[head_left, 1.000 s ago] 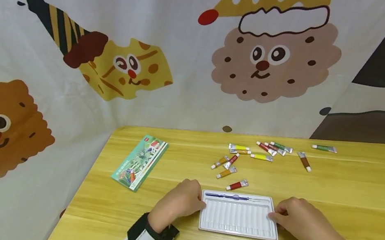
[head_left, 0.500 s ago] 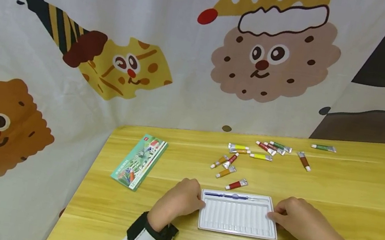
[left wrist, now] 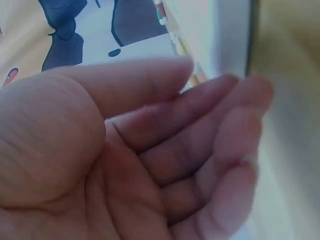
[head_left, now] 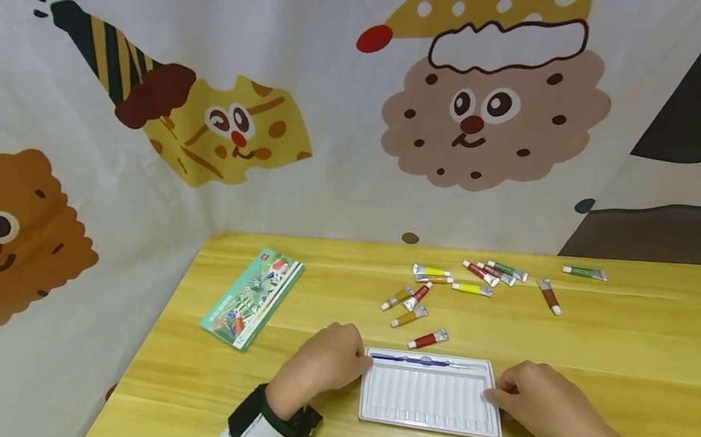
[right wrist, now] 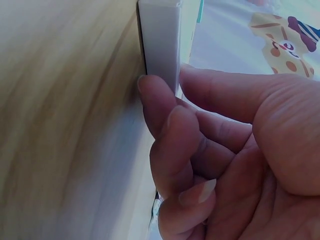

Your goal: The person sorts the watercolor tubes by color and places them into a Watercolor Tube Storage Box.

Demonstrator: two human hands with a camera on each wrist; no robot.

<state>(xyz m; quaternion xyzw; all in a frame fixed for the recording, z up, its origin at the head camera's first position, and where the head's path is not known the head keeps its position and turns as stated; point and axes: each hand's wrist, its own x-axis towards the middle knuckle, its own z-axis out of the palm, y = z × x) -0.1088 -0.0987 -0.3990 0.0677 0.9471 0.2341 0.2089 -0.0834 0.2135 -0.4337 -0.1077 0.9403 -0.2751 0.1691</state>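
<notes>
A white plastic paint tray (head_left: 429,421) with narrow slots lies on the table, and a thin blue-handled paintbrush (head_left: 411,360) rests in its upper groove. At the tray's left edge is my left hand (head_left: 330,355). In the left wrist view its fingers (left wrist: 237,135) are loosely curled beside the tray's side wall (left wrist: 232,35), and the thumb stands a little apart from it. My right hand (head_left: 541,402) pinches the right edge, thumb on top and index finger below, as the right wrist view shows at the tray's end (right wrist: 160,40).
Several small paint tubes are scattered behind the tray, the nearest a red tube (head_left: 428,339). A green tube (head_left: 585,272) and a brown tube (head_left: 549,296) lie farther right. A green paint box (head_left: 252,300) lies at left. A cartoon-print cloth (head_left: 326,200) hangs behind the table (head_left: 664,348).
My left thumb has shifted up and back toward the tray's left rim from where it overlapped the tray. My right hand keeps its grip; the whole head view has shifted slightly.
</notes>
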